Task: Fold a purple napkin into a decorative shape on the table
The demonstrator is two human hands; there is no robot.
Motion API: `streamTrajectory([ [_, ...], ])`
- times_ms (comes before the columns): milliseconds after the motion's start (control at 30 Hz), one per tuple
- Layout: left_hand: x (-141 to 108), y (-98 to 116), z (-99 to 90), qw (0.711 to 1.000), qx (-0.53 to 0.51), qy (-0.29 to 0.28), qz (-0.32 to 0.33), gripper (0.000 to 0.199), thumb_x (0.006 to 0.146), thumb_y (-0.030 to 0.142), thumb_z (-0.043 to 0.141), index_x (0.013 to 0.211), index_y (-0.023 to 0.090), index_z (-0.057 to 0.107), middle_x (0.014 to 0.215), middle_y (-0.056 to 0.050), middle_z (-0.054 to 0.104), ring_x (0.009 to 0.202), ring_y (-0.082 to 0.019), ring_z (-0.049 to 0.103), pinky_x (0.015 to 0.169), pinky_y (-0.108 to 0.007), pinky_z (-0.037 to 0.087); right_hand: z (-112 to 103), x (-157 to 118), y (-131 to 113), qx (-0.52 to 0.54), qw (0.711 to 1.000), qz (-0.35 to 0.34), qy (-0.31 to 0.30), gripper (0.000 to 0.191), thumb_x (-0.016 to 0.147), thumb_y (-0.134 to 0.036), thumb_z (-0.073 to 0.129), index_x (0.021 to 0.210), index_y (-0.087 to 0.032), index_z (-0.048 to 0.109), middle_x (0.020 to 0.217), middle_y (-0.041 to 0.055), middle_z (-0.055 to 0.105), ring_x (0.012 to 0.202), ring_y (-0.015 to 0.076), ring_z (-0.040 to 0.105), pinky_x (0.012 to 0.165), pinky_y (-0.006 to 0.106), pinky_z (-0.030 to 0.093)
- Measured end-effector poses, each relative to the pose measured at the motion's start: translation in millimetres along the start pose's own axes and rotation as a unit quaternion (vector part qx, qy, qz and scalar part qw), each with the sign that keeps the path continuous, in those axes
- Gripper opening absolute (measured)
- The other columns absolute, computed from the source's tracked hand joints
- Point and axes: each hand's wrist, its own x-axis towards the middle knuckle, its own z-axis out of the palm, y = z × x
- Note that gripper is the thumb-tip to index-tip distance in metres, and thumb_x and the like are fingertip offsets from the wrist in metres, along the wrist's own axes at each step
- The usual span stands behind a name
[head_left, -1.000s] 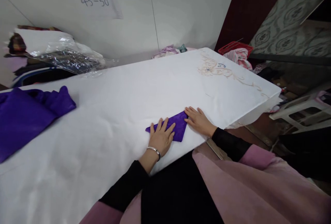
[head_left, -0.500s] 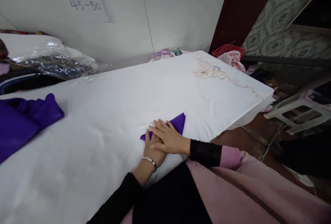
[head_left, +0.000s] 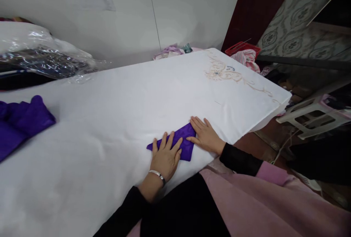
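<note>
A folded piece of purple cloth (head_left: 186,140) lies near the front edge of the white-covered table (head_left: 123,98), its narrow tip pointing left. Flat on the cloth's left half rests my left hand (head_left: 164,158), fingers spread, a silver bracelet at the wrist. My right hand (head_left: 204,134) lies at the cloth's right end, fingers stretched out and touching its edge. Part of the cloth is hidden under my fingers. Farther left on the table is a larger, crumpled purple cloth (head_left: 24,123), apart from both hands.
Plastic-wrapped goods (head_left: 46,58) are piled at the back left against the wall. Behind the table's far end sit a red basket (head_left: 242,47) and lilac fabric (head_left: 170,51). A white plastic stool (head_left: 315,114) stands to the right. Embroidery (head_left: 227,74) decorates the table cover's far corner.
My right hand has lifted off my left hand and moved right to the cloth's end. More of the purple cloth shows now. The left hand stays on it, its fingers more spread.
</note>
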Motion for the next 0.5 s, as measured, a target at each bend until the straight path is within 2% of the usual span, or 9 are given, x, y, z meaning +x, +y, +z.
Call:
streamTrajectory([
  [100,0.1,0.1,1.5,1.0,-0.001,0.005,-0.004,0.044,0.091,0.031,0.038,0.134,0.034,0.043,0.147,-0.006,0.036,0.136,-0.032,0.026,0.105,-0.063,0.019,-2.9,2.1,6.8,0.03,1.0,-0.001,-0.005,0.076,0.087,-0.063,0.033,0.144,-0.013,0.027,0.15,0.0143,0.022,0.14,0.0272,0.016,0.112,0.052,0.008],
  [167,0.3,0.1,1.8,1.0,0.0,0.005,-0.007,0.043,0.091,0.032,0.037,0.134,0.034,0.043,0.146,-0.006,0.036,0.136,-0.032,0.027,0.105,-0.062,0.019,-8.4,3.7,14.2,0.102,0.995,0.0,-0.016,0.071,0.088,-0.061,0.036,0.142,-0.015,0.032,0.149,0.0128,0.026,0.139,0.0263,0.019,0.112,0.051,0.009],
  [233,0.6,-0.1,1.7,1.0,0.0,0.005,-0.007,0.043,0.092,0.032,0.036,0.133,0.033,0.044,0.146,-0.007,0.036,0.136,-0.032,0.027,0.105,-0.063,0.019,-15.8,2.9,23.6,0.217,0.975,0.044,0.004,0.063,0.09,-0.055,0.035,0.14,-0.018,0.037,0.146,0.0108,0.034,0.136,0.0245,0.029,0.111,0.049,0.018],
  [267,0.9,-0.2,1.7,1.0,0.0,0.004,-0.007,0.043,0.092,0.032,0.035,0.133,0.032,0.044,0.146,-0.007,0.037,0.135,-0.032,0.027,0.104,-0.063,0.02,-19.3,1.3,28.1,0.279,0.956,0.085,0.035,0.058,0.091,-0.051,0.035,0.138,-0.019,0.04,0.143,0.0103,0.039,0.132,0.0239,0.036,0.109,0.047,0.027],
  [333,1.4,-0.5,1.6,1.0,-0.001,0.004,-0.007,0.043,0.092,0.032,0.035,0.133,0.032,0.045,0.146,-0.007,0.037,0.135,-0.032,0.028,0.104,-0.063,0.02,-23.8,-3.6,34.2,0.39,0.899,0.174,0.095,0.049,0.091,-0.043,0.038,0.132,-0.019,0.048,0.135,0.0113,0.05,0.116,0.0237,0.053,0.094,0.043,0.046],
  [400,1.9,-0.7,1.6,1.0,-0.001,0.002,-0.008,0.043,0.091,0.032,0.035,0.133,0.032,0.045,0.146,-0.006,0.038,0.135,-0.032,0.028,0.104,-0.063,0.02,-24.3,-8.0,35.3,0.458,0.854,0.228,0.096,0.04,0.088,-0.034,0.046,0.122,-0.015,0.057,0.118,0.0128,0.063,0.089,0.0211,0.065,0.073,0.036,0.056],
  [433,2.2,-0.8,1.7,1.0,0.0,0.001,-0.009,0.043,0.091,0.032,0.035,0.133,0.032,0.045,0.146,-0.006,0.038,0.135,-0.032,0.029,0.104,-0.063,0.02,-23.4,-9.0,34.2,0.473,0.844,0.241,0.079,0.036,0.086,-0.03,0.05,0.116,-0.014,0.061,0.106,0.0125,0.067,0.076,0.0183,0.066,0.063,0.031,0.056],
  [500,2.5,-1.0,1.8,1.0,0.002,0.001,-0.009,0.043,0.091,0.032,0.035,0.134,0.031,0.044,0.146,-0.007,0.037,0.135,-0.031,0.029,0.104,-0.063,0.02,-20.9,-7.1,30.5,0.472,0.846,0.246,0.041,0.03,0.082,-0.024,0.054,0.108,-0.012,0.064,0.085,0.0091,0.07,0.059,0.0128,0.062,0.052,0.025,0.052],
])
